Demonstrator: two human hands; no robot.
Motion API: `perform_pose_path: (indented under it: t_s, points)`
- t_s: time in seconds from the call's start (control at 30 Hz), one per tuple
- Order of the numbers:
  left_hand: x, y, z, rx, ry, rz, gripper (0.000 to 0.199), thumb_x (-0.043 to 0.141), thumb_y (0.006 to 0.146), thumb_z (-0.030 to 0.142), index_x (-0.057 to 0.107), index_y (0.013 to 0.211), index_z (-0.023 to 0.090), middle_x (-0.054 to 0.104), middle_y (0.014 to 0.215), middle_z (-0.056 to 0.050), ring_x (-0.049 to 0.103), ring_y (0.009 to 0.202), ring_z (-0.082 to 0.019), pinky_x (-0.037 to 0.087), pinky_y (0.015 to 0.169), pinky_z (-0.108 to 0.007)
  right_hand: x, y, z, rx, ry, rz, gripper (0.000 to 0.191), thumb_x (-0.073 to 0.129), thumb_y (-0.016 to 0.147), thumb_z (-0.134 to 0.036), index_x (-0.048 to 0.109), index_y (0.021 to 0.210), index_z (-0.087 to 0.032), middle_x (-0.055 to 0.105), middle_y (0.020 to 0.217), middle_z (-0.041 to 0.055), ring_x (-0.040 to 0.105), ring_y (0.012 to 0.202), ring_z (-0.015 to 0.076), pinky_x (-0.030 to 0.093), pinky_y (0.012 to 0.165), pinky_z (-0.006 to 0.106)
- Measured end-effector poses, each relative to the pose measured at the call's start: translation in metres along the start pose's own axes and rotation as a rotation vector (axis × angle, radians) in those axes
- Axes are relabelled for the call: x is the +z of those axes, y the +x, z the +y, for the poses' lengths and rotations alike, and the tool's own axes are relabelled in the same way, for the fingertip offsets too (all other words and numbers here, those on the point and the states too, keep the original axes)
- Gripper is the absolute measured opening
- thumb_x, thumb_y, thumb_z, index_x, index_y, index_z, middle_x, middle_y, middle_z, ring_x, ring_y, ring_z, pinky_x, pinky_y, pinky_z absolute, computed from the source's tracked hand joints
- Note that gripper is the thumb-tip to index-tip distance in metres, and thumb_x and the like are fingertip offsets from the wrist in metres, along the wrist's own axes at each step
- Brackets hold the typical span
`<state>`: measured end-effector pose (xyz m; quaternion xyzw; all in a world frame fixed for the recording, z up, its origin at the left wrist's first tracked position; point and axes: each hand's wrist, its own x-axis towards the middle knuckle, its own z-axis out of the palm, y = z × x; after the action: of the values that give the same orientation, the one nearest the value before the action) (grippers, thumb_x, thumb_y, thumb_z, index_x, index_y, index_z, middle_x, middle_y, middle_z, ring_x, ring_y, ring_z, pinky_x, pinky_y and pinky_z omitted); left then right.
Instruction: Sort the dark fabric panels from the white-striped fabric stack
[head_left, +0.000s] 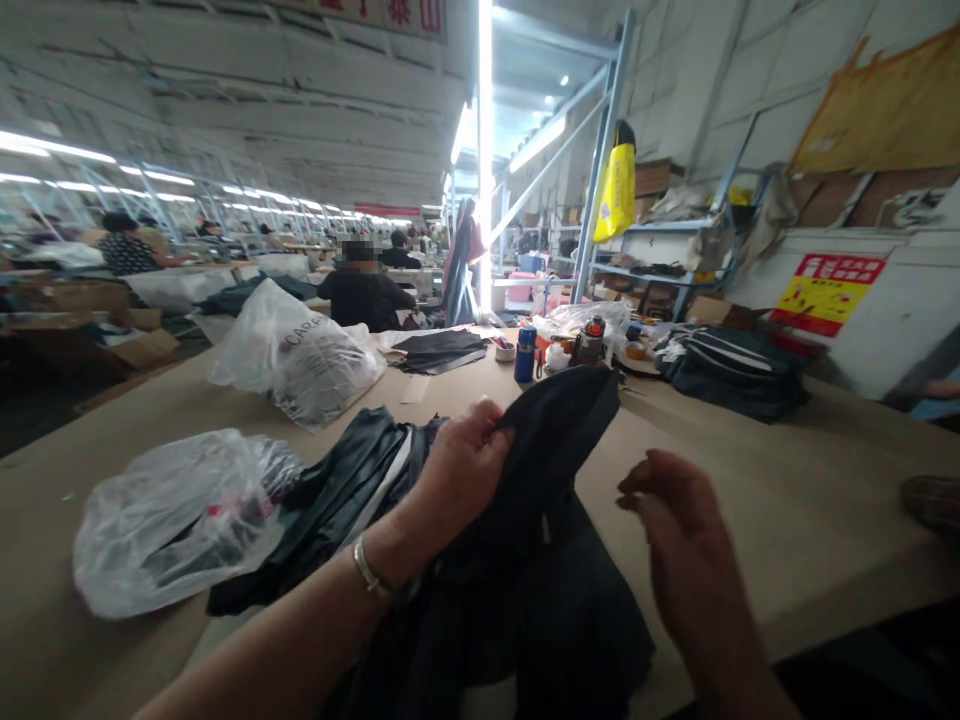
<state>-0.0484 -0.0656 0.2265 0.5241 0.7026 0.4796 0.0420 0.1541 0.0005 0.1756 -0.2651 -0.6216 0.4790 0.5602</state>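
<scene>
My left hand (469,455), with a bracelet at its wrist, grips the edge of a dark fabric piece (559,425) between thumb and fingers. The fabric rises in a rounded flap and hangs down over more dark cloth (607,600) at the table's front. To the right, apart from the fabric, my right hand (686,525) hovers with loosely bent fingers; nothing shows in it. Left of my left hand lies a heap of dark fabric pieces (337,470) with a pale strip across it.
On the brown table (780,490) lie a clear plastic bag (180,520) and a larger filled bag (300,350). A blue flask (525,354), a dark bottle (589,342) and a stack of dark pieces (439,350) stand farther back. A dark bundle (739,370) sits right.
</scene>
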Motion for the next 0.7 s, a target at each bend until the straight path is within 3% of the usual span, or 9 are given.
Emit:
perform_pose_path:
  t_s: [0.1, 0.2, 0.33, 0.47, 0.53, 0.6, 0.7]
  points:
    - [0.035, -0.024, 0.001, -0.045, -0.144, -0.09, 0.013, 0.047, 0.082, 0.029, 0.048, 0.074, 0.019, 0.048, 0.061, 0.004, 0.041, 0.057, -0.01, 0.033, 0.053, -0.021, 0.016, -0.027, 0.045, 0.345, 0.325, -0.064, 0.058, 0.061, 0.081, -0.037, 0.034, 0.132, -0.035, 0.044, 0.135, 0.0043, 0.051, 0.114, 0.0207, 0.05, 0.087, 0.036]
    - [0.058, -0.044, 0.005, -0.062, -0.176, -0.214, 0.014, 0.046, 0.083, 0.03, 0.049, 0.074, 0.02, 0.049, 0.061, 0.004, 0.044, 0.058, -0.011, 0.036, 0.055, -0.022, 0.028, -0.032, 0.053, 0.433, 0.544, -0.193, 0.049, 0.06, 0.081, -0.034, 0.044, 0.127, -0.026, 0.053, 0.128, 0.0067, 0.054, 0.112, 0.0232, 0.047, 0.092, 0.04]
    - [0.062, -0.045, 0.005, -0.055, -0.219, -0.311, 0.016, 0.049, 0.081, 0.036, 0.055, 0.077, 0.021, 0.054, 0.066, 0.002, 0.05, 0.063, -0.014, 0.041, 0.059, -0.023, 0.03, -0.022, 0.046, 0.359, 0.617, -0.203, 0.036, 0.066, 0.077, -0.028, 0.06, 0.111, -0.02, 0.065, 0.109, 0.0047, 0.059, 0.104, 0.0236, 0.045, 0.095, 0.038]
    - [0.046, -0.03, 0.005, -0.046, -0.31, -0.431, 0.024, 0.056, 0.076, 0.044, 0.061, 0.088, 0.024, 0.064, 0.08, -0.001, 0.06, 0.078, -0.021, 0.048, 0.071, -0.027, 0.023, -0.015, 0.04, 0.268, 0.476, -0.314, 0.037, 0.075, 0.066, -0.025, 0.068, 0.103, -0.023, 0.068, 0.101, 0.0001, 0.061, 0.101, 0.0263, 0.047, 0.09, 0.038]
    - [0.036, -0.025, 0.012, -0.062, -0.315, -0.471, 0.03, 0.056, 0.074, 0.05, 0.064, 0.088, 0.024, 0.066, 0.078, -0.002, 0.061, 0.076, -0.023, 0.05, 0.069, -0.03, 0.017, -0.012, 0.031, 0.23, 0.43, -0.365, 0.036, 0.076, 0.064, -0.023, 0.07, 0.1, -0.027, 0.069, 0.098, -0.003, 0.062, 0.098, 0.0255, 0.049, 0.087, 0.037]
    - [0.025, -0.023, 0.022, -0.085, -0.303, -0.464, 0.033, 0.057, 0.071, 0.055, 0.067, 0.081, 0.026, 0.065, 0.07, -0.002, 0.06, 0.069, -0.023, 0.05, 0.062, -0.031, 0.009, -0.005, 0.017, 0.13, 0.343, -0.395, 0.033, 0.075, 0.066, -0.021, 0.071, 0.098, -0.03, 0.068, 0.098, -0.005, 0.062, 0.098, 0.0235, 0.048, 0.087, 0.034]
    - [0.013, -0.025, 0.043, -0.123, -0.434, -0.356, 0.03, 0.067, 0.058, 0.057, 0.072, 0.072, 0.031, 0.067, 0.067, 0.0, 0.061, 0.065, -0.025, 0.052, 0.058, -0.033, -0.009, 0.013, -0.009, -0.128, 0.066, -0.434, 0.03, 0.066, 0.075, -0.015, 0.071, 0.099, -0.032, 0.068, 0.097, -0.0045, 0.062, 0.095, 0.0194, 0.047, 0.085, 0.03]
